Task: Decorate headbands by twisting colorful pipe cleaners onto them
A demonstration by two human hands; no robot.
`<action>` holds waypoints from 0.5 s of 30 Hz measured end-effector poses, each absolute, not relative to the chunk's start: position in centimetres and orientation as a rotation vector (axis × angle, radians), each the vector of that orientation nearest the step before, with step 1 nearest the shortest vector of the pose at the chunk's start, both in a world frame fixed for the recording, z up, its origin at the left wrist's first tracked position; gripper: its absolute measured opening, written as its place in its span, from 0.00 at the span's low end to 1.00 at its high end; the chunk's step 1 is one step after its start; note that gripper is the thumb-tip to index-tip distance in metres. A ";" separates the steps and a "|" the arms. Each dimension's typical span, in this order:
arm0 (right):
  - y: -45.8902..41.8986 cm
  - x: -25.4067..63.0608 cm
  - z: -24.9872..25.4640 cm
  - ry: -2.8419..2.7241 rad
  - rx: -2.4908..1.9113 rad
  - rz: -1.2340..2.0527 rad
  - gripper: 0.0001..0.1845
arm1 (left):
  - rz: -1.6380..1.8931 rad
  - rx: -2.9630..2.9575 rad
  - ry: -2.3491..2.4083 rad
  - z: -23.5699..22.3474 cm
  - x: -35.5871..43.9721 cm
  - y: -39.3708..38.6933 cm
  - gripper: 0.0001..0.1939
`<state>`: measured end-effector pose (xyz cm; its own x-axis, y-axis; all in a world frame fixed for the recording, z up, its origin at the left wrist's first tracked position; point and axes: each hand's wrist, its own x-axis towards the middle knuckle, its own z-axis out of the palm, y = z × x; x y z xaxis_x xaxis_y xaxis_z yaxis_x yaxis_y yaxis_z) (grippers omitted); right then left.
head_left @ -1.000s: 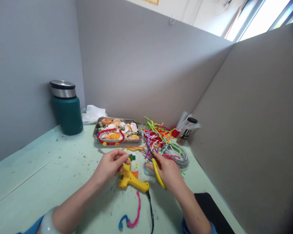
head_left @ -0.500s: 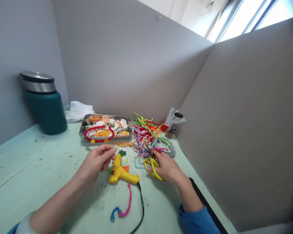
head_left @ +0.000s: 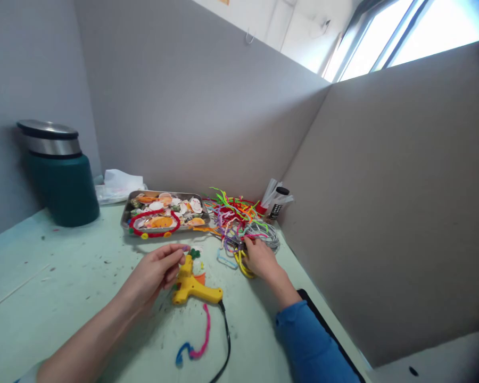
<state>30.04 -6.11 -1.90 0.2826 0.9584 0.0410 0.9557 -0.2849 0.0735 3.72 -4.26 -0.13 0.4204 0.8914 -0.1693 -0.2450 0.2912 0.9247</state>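
My left hand [head_left: 159, 268] is closed in a pinch, with a tiny purple piece [head_left: 186, 248] at the fingertips. Just right of it lies a yellow glue gun [head_left: 191, 287], its nozzle end beside a small dark green piece [head_left: 194, 254]. My right hand [head_left: 261, 259] is closed on the scissors near their pivot, at the front of a pile of coloured pipe cleaners [head_left: 231, 213]. The yellow handles of the scissors [head_left: 241, 265] show under the hand; its fingertips are partly hidden. A pink and blue pipe cleaner [head_left: 201, 346] lies nearer me.
A metal tray [head_left: 124, 218] of shells stands at the back, with a red pipe-cleaner ring [head_left: 177, 223] on its front edge. A dark green flask [head_left: 64, 186] is at left. A black-capped bottle [head_left: 278, 202] stands back right, by grey partitions. The glue gun's black cord [head_left: 228, 340] runs toward me.
My right hand has moved forward, off the yellow handles toward the pivot, and the scissors now lie farther from me. A purple piece now shows at my left fingertips. The view has shifted slightly right.
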 end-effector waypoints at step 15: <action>-7.4 19.6 3.9 3.173 1.996 -0.847 0.11 | 0.886 1.117 0.694 -0.7 4.1 -4.6 0.20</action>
<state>19.58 -7.41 3.90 -0.2883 0.8987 0.3306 0.6141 0.4384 -0.6562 4.10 -4.57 -0.72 0.4889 0.8715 -0.0387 -0.2454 0.1799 0.9526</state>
